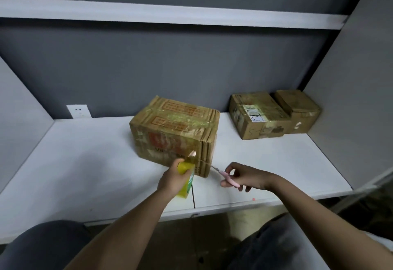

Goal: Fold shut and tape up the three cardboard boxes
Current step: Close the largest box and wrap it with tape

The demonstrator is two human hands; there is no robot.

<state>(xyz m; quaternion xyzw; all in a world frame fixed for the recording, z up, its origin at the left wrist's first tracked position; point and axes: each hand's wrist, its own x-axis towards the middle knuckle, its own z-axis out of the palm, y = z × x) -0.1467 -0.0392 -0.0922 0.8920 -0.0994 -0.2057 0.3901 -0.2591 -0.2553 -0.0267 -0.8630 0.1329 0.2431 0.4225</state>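
A large cardboard box [176,129] with red print stands closed in the middle of the white table [85,159], shiny tape running over its top and down its front. My left hand [172,181] grips a yellow tape roll [187,179] just in front of the box; a strip of tape [192,155] stretches from the roll to the box's front face. My right hand [242,176] holds pink-handled scissors [226,176], blades pointing at the box's lower right corner. Two smaller closed boxes, a medium one [258,116] and a small one [299,110], sit together at the back right.
Grey walls enclose the table on the left, back and right. A white shelf [170,12] runs overhead. A white wall socket [78,111] sits at the back left. My knees show below the table's front edge.
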